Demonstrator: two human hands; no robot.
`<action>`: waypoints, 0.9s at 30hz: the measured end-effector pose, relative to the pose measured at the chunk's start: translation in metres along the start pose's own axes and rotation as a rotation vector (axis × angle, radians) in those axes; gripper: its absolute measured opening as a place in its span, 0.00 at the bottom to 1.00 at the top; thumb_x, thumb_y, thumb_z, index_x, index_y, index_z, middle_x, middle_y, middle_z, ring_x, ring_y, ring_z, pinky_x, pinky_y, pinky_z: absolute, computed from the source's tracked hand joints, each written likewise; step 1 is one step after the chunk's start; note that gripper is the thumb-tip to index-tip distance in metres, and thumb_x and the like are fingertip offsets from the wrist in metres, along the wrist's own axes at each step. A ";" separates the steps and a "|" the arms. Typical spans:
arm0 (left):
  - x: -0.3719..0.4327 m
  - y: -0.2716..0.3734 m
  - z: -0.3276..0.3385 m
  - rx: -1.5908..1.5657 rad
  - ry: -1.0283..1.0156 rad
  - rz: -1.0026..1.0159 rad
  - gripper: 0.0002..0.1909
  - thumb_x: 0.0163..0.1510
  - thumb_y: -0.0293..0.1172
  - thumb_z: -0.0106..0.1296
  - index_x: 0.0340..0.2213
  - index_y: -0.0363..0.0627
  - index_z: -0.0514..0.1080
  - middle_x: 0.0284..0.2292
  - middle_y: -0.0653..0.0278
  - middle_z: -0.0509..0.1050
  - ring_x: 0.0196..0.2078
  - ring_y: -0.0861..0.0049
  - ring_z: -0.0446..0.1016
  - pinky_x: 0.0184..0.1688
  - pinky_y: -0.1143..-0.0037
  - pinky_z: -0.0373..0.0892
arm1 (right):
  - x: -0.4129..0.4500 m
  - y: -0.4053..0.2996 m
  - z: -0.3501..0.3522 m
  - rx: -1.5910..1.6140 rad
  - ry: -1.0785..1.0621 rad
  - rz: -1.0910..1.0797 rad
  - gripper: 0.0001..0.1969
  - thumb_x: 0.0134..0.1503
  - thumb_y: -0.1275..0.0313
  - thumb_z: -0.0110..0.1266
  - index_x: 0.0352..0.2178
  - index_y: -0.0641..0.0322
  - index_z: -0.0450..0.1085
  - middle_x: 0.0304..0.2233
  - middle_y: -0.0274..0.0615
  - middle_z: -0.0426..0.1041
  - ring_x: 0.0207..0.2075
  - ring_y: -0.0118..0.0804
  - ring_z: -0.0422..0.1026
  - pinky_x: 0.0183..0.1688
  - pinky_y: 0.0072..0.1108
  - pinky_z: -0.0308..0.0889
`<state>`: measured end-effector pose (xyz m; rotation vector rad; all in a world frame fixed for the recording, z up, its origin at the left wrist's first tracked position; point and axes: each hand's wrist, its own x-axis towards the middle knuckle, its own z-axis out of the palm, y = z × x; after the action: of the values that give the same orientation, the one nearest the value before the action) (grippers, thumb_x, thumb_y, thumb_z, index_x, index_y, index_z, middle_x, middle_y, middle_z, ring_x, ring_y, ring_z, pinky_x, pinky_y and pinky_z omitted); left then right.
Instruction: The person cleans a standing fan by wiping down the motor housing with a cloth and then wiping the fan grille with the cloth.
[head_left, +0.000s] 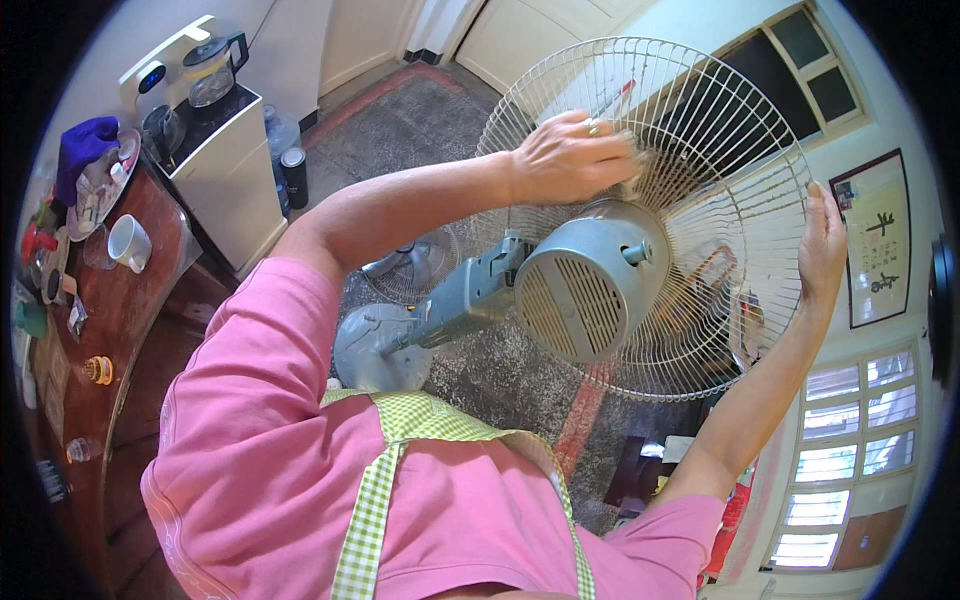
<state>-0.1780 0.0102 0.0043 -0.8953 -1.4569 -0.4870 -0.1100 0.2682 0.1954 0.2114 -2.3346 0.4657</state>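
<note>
A floor-standing electric fan stands before me, its rear motor housing (574, 289) turned towards me. Around the housing spreads a white wire guard (750, 142), with brownish dirt on its wires. Above the housing, my left hand (574, 157) presses a small pale rag-like thing (636, 161) against the back of the guard. That thing is blurred and mostly hidden by the fingers. On the right, my right hand (821, 240) grips the guard's outer rim, thumb on the near side. The blue-green fan pole (469, 289) runs down to a round base (382, 349) on the floor.
A second, smaller fan (412, 266) stands on the floor beyond the pole. To my left, a wooden table (161, 210) holds a white mug (129, 242) and a cluttered tray (124, 176). A white cabinet (225, 180) carries a glass kettle (210, 75). A dark flask (295, 178) stands beside it.
</note>
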 end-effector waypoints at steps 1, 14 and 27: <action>-0.013 -0.002 -0.006 0.000 0.000 0.002 0.08 0.36 0.30 0.52 0.25 0.52 0.72 0.28 0.77 0.70 0.27 0.84 0.66 0.28 0.82 0.61 | 0.000 0.000 0.000 0.001 0.002 0.000 0.26 0.55 0.55 0.43 0.45 0.70 0.63 0.41 0.48 0.68 0.45 0.35 0.65 0.48 0.21 0.56; -0.014 0.012 -0.011 0.054 -0.071 -0.045 0.06 0.37 0.32 0.52 0.23 0.50 0.71 0.24 0.73 0.71 0.25 0.84 0.68 0.25 0.81 0.61 | 0.002 0.005 -0.001 0.011 -0.024 -0.004 0.27 0.54 0.53 0.42 0.44 0.68 0.64 0.41 0.48 0.69 0.45 0.36 0.65 0.48 0.21 0.56; 0.029 0.008 0.006 0.104 0.312 0.045 0.07 0.34 0.32 0.53 0.22 0.55 0.72 0.24 0.79 0.70 0.23 0.86 0.66 0.29 0.83 0.58 | -0.001 -0.012 0.002 0.045 -0.013 0.011 0.26 0.55 0.55 0.43 0.44 0.69 0.63 0.41 0.47 0.69 0.44 0.34 0.65 0.48 0.20 0.56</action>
<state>-0.1724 0.0264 0.0298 -0.7310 -1.1642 -0.4892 -0.1071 0.2565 0.1971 0.2231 -2.3408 0.5241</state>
